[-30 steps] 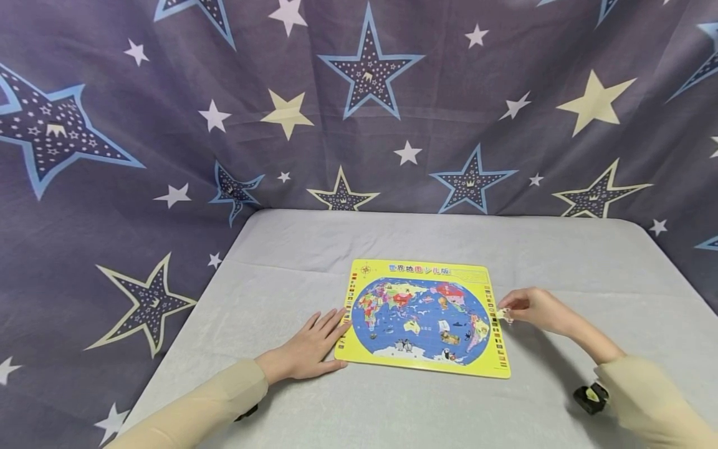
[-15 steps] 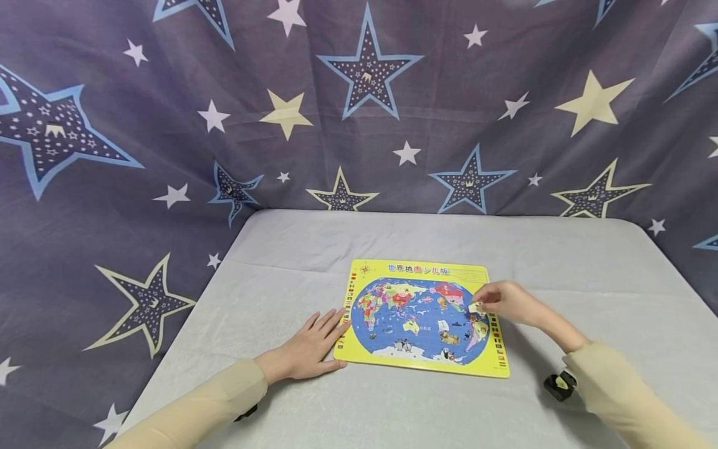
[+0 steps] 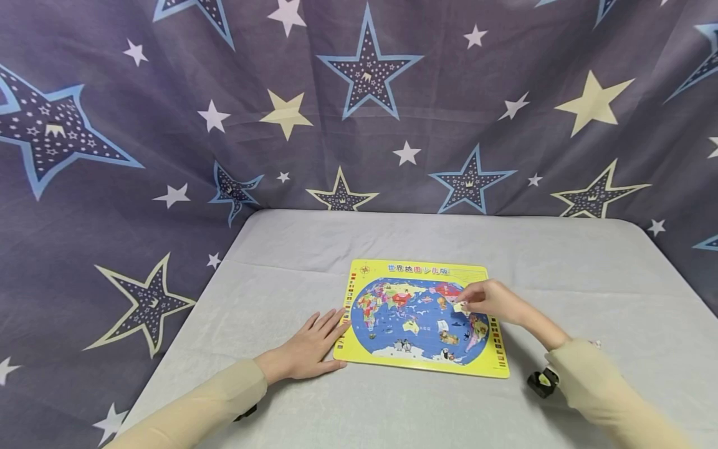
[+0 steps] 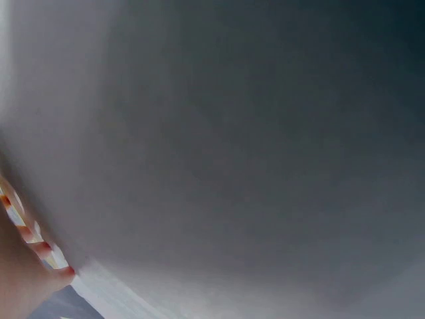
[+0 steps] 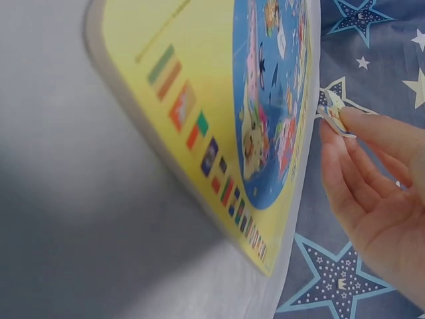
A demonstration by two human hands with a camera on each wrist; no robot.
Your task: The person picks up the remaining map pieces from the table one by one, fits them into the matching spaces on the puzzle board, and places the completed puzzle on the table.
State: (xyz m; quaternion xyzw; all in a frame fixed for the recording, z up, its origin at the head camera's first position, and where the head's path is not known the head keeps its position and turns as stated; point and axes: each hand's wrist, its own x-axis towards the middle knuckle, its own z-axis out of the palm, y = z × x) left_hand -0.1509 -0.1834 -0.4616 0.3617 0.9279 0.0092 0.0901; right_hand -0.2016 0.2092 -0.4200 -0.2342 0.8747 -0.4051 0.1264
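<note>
A yellow-bordered world map puzzle board point(image 3: 381, 357) lies flat on the grey cloth. My left hand point(image 3: 305, 350) rests at its left edge with fingers straight, fingertips on the border. In the left wrist view only a corner of that hand point(image 4: 26, 282) shows. Above the right part of the map, my right hand point(image 3: 496, 302) pinches a small, pale yellow puzzle piece point(image 3: 460, 307) between thumb and fingers. The right wrist view shows this puzzle piece point(image 5: 337, 114) tilted and held apart from the board. Its printed side is too small to read.
Grey cloth point(image 3: 280, 268) covers the table around the board. A dark curtain with stars point(image 3: 404, 181) hangs behind and to the left. A small pale object point(image 3: 596, 343) shows partly behind the right sleeve point(image 3: 594, 380).
My right hand has carried the puzzle piece leftward from beside the board's right edge to over the map. The small pale object by the sleeve has come into sight. My left hand stays put.
</note>
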